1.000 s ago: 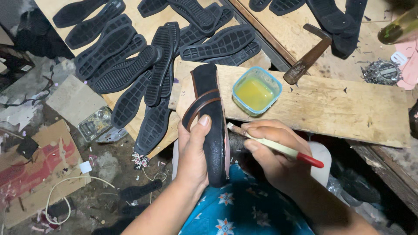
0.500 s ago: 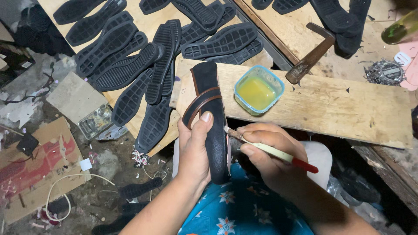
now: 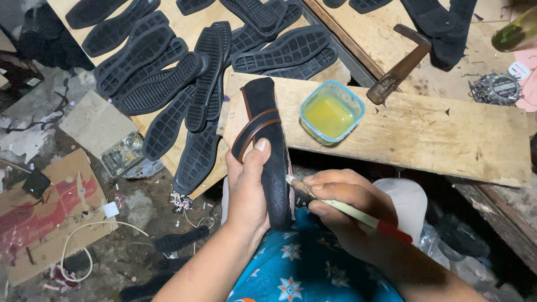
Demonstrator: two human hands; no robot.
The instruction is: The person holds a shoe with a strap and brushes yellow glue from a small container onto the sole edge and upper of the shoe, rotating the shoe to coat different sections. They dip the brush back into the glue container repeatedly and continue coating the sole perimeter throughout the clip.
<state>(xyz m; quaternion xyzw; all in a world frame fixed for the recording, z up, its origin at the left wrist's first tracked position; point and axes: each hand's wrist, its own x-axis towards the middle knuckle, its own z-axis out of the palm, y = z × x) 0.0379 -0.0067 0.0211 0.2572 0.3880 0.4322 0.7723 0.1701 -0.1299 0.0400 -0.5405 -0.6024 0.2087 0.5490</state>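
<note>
black suede, that is what i see first: a black shoe (image 3: 269, 151) with a brown strap, held upright on edge over my lap; my left hand (image 3: 246, 190) is clenched around its lower half, thumb pressed flat on the upper just below the strap; my right hand (image 3: 341, 210) grips a brush (image 3: 347, 208) with a pale handle and red end, fingers closed tight on it, the bristle tip touching the shoe's right edge near the sole line; the shoe's toe leans against the near edge of a wooden plank (image 3: 425, 134); on that plank, just beside the shoe, a light blue tub (image 3: 331, 113) holds yellow glue; a hammer (image 3: 400, 64) lies on the far board, its head at the plank's back edge; rubber soles (image 3: 190, 84), dark and ribbed, lie overlapping on a board to the left; a metal tin (image 3: 122, 154) sits on the floor below them; torn cardboard (image 3: 39, 218) and a white cord (image 3: 84, 246) lie on the dirty ground at left; blue floral cloth (image 3: 302, 268) covers my lap.
</note>
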